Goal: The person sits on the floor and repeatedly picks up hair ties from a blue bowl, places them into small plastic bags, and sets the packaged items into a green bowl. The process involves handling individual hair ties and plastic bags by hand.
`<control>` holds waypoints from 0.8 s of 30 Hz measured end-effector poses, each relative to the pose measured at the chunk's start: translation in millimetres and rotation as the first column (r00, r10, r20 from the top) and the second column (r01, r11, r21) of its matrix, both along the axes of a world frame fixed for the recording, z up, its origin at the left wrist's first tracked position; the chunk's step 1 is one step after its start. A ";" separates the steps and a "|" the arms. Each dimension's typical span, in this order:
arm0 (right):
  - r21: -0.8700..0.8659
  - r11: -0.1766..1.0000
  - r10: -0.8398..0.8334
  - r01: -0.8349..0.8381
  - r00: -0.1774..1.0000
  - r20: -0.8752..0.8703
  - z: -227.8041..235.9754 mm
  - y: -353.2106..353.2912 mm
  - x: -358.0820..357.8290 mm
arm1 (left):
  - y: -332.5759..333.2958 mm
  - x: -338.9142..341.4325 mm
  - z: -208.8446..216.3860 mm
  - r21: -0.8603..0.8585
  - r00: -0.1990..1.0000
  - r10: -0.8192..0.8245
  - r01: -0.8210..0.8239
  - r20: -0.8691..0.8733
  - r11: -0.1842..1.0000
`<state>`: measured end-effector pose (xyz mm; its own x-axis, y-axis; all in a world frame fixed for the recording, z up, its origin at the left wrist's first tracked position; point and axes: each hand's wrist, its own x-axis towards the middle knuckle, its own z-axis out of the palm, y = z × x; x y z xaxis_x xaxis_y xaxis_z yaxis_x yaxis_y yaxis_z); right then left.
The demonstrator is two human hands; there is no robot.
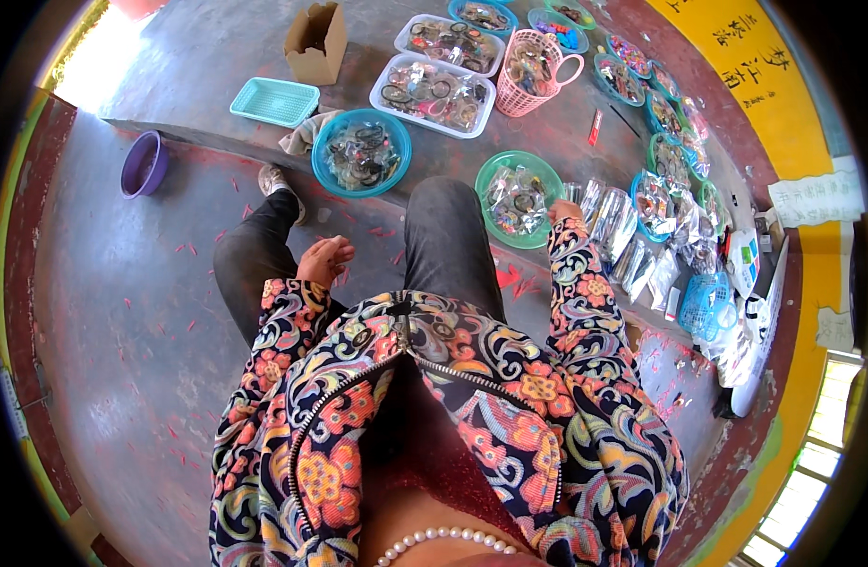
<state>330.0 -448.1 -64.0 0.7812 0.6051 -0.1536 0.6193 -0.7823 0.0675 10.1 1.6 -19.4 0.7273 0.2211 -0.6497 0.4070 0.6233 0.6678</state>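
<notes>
My left hand (326, 261) is raised above the floor beside my bent left knee, its fingers curled in. What it holds, if anything, is too small to make out. My right hand (563, 211) is closed at the right rim of a green basin (487, 171), next to a pile of clear flat packets (612, 217). Its fingertips are mostly hidden, so I cannot tell whether it grips the rim or a packet. Inside the green basin lie small clear bags (519, 200) with dark rings in them. A blue basin (408, 151) of similar bags stands to its left.
On the raised ledge are two white trays (377, 102) of bagged items, a pink basket (522, 98), a teal tray (273, 99) and a cardboard box (323, 59). Several small basins line the right. A purple basin (144, 164) stands on the floor at left.
</notes>
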 end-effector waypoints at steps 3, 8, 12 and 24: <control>0.467 0.221 -0.345 0.856 0.517 -0.784 -9.2 42.6 -1.4 | 0.0 -2.0 4.0 0.015 1.000 -0.011 0.011 0.000 1.000; 0.400 0.337 -0.317 0.852 0.503 -0.804 69.1 158.4 -7.4 | 2.2 -4.1 -2.6 0.030 1.000 -0.028 0.028 -0.008 0.999; 0.470 0.567 -0.174 0.677 0.656 -0.734 92.2 248.6 -2.9 | -0.5 -1.3 5.0 0.029 1.000 -0.013 0.013 -0.018 0.999; 0.208 0.977 0.074 0.034 0.870 -0.488 4.0 393.5 -37.8 | -7.9 2.8 13.4 0.053 0.999 -0.039 0.040 -0.030 0.998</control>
<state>292.2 -54.6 -60.0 0.6241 0.6796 -0.3855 0.5453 -0.7322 -0.4081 12.8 -6.3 -6.0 0.7170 0.2273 -0.6590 0.4505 0.5702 0.6869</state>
